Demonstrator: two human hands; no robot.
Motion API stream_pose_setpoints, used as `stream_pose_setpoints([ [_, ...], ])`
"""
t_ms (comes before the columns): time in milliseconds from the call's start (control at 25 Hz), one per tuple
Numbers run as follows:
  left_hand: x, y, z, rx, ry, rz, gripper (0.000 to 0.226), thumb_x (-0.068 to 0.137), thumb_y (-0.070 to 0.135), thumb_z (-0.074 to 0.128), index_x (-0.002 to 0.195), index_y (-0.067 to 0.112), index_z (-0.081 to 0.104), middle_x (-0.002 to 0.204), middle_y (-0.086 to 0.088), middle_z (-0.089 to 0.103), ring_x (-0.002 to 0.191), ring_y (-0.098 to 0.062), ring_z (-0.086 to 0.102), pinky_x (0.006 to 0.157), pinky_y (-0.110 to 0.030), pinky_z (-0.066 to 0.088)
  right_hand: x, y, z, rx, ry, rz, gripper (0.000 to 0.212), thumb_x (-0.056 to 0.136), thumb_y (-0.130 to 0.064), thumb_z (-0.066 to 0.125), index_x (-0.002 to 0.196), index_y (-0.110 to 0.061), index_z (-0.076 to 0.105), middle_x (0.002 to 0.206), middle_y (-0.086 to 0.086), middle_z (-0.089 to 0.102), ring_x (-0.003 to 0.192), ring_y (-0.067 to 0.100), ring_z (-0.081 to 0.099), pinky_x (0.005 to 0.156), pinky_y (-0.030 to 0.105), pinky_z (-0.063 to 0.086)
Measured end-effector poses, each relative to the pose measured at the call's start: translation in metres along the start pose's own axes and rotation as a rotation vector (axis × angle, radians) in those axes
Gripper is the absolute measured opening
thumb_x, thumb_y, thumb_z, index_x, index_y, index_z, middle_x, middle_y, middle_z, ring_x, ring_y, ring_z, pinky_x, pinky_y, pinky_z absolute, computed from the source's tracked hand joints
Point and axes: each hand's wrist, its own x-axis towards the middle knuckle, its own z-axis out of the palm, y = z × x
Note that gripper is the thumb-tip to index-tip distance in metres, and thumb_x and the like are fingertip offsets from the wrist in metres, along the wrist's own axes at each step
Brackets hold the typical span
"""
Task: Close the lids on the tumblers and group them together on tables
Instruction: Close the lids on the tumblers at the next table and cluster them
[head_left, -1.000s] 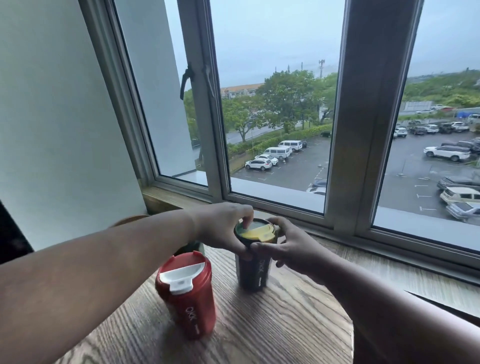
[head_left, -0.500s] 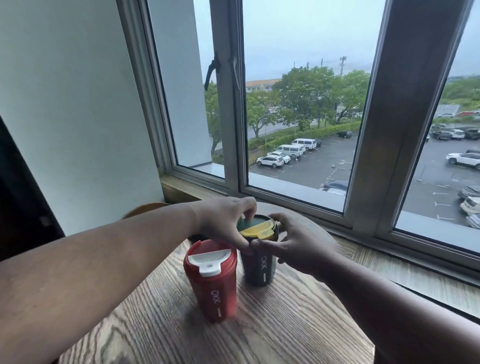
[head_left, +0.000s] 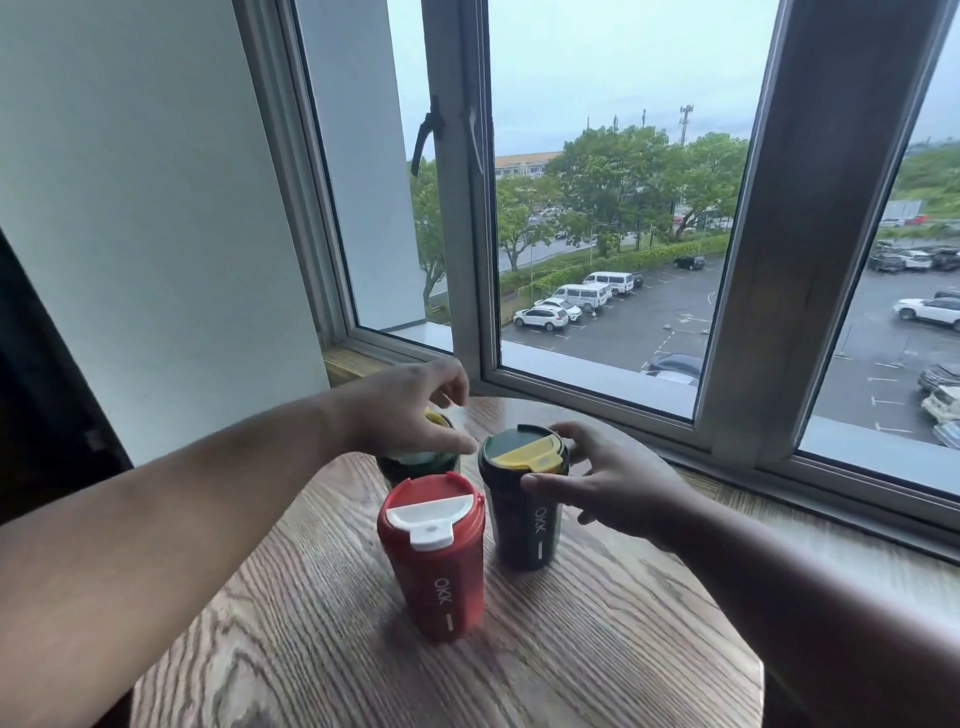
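Note:
Three tumblers stand close together on the round wooden table (head_left: 571, 654). The red tumbler (head_left: 434, 571), nearest me, has its white flap lid down. To its right stands the dark green tumbler (head_left: 524, 525) with a yellow flap lid (head_left: 524, 452). My right hand (head_left: 613, 488) pinches that lid's rim, thumb at the front and forefinger at the back. Behind the red one, a third dark tumbler (head_left: 410, 465) is mostly hidden under my left hand (head_left: 410, 410). That hand's fingers are loosely apart, and I cannot tell if it touches the tumbler.
The table butts against a wooden window sill (head_left: 810, 514) at the right and back. A large window with thick metal frames (head_left: 769, 260) rises just behind it. A white wall (head_left: 156, 234) stands at the left. The table's near half holds nothing.
My left hand has come off the dark green tumbler's lid and moved left over the third tumbler. My right hand stays on the lid. The view has shifted closer and lower.

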Motion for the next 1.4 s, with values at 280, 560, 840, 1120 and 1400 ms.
stream_pose_setpoints([
  [280, -0.013, -0.044, 0.004, -0.161, -0.078, -0.235, 0.067, 0.072, 0.055, 0.082, 0.129, 0.044, 0.049, 0.129, 0.01, 0.055, 0.117, -0.015, 0.055, 0.101, -0.037, 0.049, 0.012, 0.006, 0.006, 0.087, -0.064, 0.003, 0.069, 0.07, -0.014, 0.088, 0.126, -0.03, 0.051, 0.12, 0.005, 0.063, 0.079, 0.009, 0.067, 0.06, 0.024, 0.057],
  [560, -0.015, -0.041, 0.013, -0.132, 0.049, -0.264, 0.062, 0.08, 0.053, 0.076, 0.135, 0.039, 0.053, 0.12, 0.009, 0.054, 0.109, -0.013, 0.055, 0.09, -0.028, 0.045, 0.02, 0.006, 0.018, 0.154, -0.097, -0.025, 0.065, 0.073, -0.004, 0.084, 0.125, -0.027, 0.052, 0.12, 0.013, 0.06, 0.067, 0.004, 0.067, 0.059, 0.02, 0.053],
  [840, -0.016, -0.042, 0.028, -0.12, 0.19, -0.321, 0.048, 0.084, 0.057, 0.069, 0.125, 0.035, 0.06, 0.121, -0.001, 0.061, 0.101, -0.016, 0.06, 0.079, -0.026, 0.045, 0.022, 0.01, 0.009, 0.081, -0.157, 0.016, 0.069, 0.075, -0.017, 0.084, 0.131, -0.032, 0.048, 0.124, 0.003, 0.06, 0.087, 0.013, 0.068, 0.077, 0.037, 0.061],
  [1120, -0.016, -0.039, 0.031, -0.107, 0.233, -0.347, 0.045, 0.084, 0.056, 0.069, 0.122, 0.033, 0.061, 0.115, 0.0, 0.061, 0.092, -0.015, 0.057, 0.064, -0.018, 0.041, 0.027, 0.005, 0.027, 0.084, 0.066, -0.05, 0.065, 0.069, -0.044, 0.085, 0.121, -0.023, 0.053, 0.106, 0.002, 0.063, 0.086, 0.015, 0.063, 0.069, 0.028, 0.051],
  [1400, -0.018, -0.039, 0.035, -0.241, 0.282, -0.389, 0.043, 0.08, 0.053, 0.076, 0.116, 0.033, 0.064, 0.107, 0.001, 0.058, 0.087, -0.013, 0.059, 0.056, -0.017, 0.047, 0.027, 0.008, 0.015, 0.347, -0.018, 0.046, 0.054, 0.078, -0.017, 0.081, 0.123, -0.017, 0.052, 0.119, 0.011, 0.06, 0.099, 0.024, 0.065, 0.085, 0.041, 0.055],
])
